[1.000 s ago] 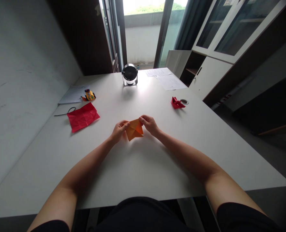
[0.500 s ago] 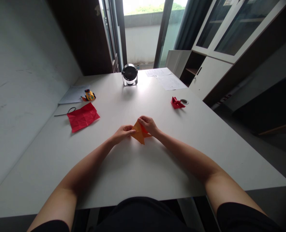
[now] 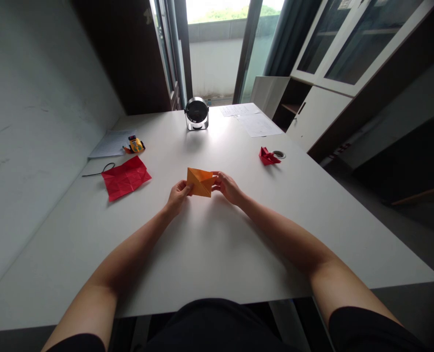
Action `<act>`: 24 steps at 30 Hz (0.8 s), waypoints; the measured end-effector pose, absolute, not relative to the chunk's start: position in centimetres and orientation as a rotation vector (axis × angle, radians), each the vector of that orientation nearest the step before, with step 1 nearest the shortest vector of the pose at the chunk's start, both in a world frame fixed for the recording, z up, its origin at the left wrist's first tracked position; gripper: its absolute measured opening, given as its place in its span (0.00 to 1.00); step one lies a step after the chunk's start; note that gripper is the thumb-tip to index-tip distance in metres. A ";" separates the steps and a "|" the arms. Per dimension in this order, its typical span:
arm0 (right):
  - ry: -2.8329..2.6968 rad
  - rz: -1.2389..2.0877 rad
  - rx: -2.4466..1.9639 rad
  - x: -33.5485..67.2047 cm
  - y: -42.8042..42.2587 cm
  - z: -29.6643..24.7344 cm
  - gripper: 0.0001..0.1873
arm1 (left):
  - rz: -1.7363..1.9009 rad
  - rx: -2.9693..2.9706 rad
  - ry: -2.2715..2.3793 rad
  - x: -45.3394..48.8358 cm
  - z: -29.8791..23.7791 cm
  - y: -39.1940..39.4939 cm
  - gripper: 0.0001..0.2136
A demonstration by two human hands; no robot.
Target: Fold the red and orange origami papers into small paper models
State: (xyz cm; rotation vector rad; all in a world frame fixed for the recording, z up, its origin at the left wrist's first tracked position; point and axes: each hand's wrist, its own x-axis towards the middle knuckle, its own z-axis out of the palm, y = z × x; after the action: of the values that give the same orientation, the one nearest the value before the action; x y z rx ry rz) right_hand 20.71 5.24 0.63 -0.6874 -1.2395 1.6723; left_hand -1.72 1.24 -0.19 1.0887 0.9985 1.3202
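An orange sheet of folded origami paper is held up just over the white table, with crease lines and a partly opened flap facing me. My left hand pinches its left edge, thumb in front and fingers behind. At the paper's right corner is my right hand, its fingers closed around that edge; the fingertips are partly hidden. Off to the left lies a creased red paper sheet. A folded red paper figure sits to the right, beside a roll of tape.
A small round black fan stands toward the far edge of the white table. Printed papers lie at the back right. On the left are a yellow toy vehicle, a black cord and another paper sheet.
The orange paper has been turned and spread from a pointed shape into a wider one, and moved slightly farther from me. My right hand has shifted from its top to its right edge.
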 end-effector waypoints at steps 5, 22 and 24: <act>-1.321 1.608 -0.695 20.3 5.0 0.1 0.20 | 1.312 1.135 0.966 -1.7 -0.3 1.1 0.15; -1.464 1.462 -0.866 20.1 4.7 0.5 0.23 | 1.228 1.393 1.042 -1.0 0.7 0.4 0.13; -1.506 1.430 -0.848 19.9 4.6 0.5 0.23 | 1.196 1.362 1.029 -1.0 0.7 0.2 0.16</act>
State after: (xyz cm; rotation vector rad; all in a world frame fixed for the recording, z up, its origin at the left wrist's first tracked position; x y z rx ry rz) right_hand 19.94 4.57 0.51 -0.8475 -1.5061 1.4302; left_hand -0.97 0.23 0.72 1.3624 1.0287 1.1962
